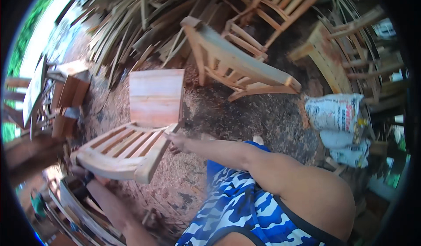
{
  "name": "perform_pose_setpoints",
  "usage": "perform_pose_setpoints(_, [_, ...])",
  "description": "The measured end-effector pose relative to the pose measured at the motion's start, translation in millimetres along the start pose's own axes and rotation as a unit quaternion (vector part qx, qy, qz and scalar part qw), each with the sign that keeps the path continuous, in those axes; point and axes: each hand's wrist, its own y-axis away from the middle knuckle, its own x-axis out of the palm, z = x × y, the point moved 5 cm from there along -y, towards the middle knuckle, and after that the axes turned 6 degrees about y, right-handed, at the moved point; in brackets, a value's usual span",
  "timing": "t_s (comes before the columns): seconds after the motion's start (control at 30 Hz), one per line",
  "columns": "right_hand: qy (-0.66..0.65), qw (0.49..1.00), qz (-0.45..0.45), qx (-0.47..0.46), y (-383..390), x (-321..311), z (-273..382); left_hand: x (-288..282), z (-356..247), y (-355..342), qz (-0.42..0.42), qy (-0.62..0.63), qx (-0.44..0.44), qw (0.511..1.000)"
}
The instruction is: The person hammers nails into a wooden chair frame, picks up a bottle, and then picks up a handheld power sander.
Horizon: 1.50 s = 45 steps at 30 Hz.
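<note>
A bare wooden chair [127,151] is in front of me at left of centre, its slatted back toward me and its flat plank seat [156,94] beyond. My right hand [177,142] is closed on the right edge of the slatted frame, near where it meets the seat. My left hand [80,173] is at the frame's near left corner. It is dark and partly hidden there, but its fingers seem wrapped round the wood. A dark band circles the left wrist.
Another slatted wooden chair [239,62] lies tipped over ahead, with a further chair [285,5] behind it. Scrap wood strips [127,31] are heaped at the back. White printed sacks [334,114] sit at right. Shavings cover the floor [197,176].
</note>
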Motion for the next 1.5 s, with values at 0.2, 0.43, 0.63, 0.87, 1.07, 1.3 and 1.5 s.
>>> perform_pose_setpoints(0.2, [0.252, 0.964, -0.05, -0.065, 40.7, -182.7, -27.5, -12.3, -28.6, -0.7, -0.055, -0.058, -0.135, 0.988])
perform_pose_setpoints(0.43, [-0.255, 0.948, -0.191, 0.007, 157.3, -445.4, -71.1, 171.5, -43.3, 63.7, 0.073, -0.194, 0.081, 0.975])
perform_pose_setpoints(0.63, [-0.425, 0.898, -0.094, -0.059, 182.4, -462.1, 14.2, 417.3, 61.1, 172.1, 0.329, -0.472, 0.11, 0.81])
perform_pose_setpoints(0.87, [-0.397, 0.912, -0.075, -0.072, 164.3, -433.6, 74.7, 565.9, 201.0, 157.9, 0.162, -0.035, -0.434, 0.886])
perform_pose_setpoints(1.07, [-0.452, 0.885, 0.009, -0.113, 160.6, -392.4, 105.3, 482.8, 263.5, 16.1, 0.382, -0.082, -0.378, 0.839])
perform_pose_setpoints(1.3, [-0.506, 0.819, -0.075, -0.26, 126.6, -432.7, 76.9, 658.4, 351.0, 140.5, 0.351, -0.302, -0.634, 0.619])
perform_pose_setpoints(1.5, [-0.491, 0.762, -0.089, -0.413, 51.0, -463.1, 38.7, 670.7, 341.2, 154.3, 0.481, -0.316, -0.388, 0.72])
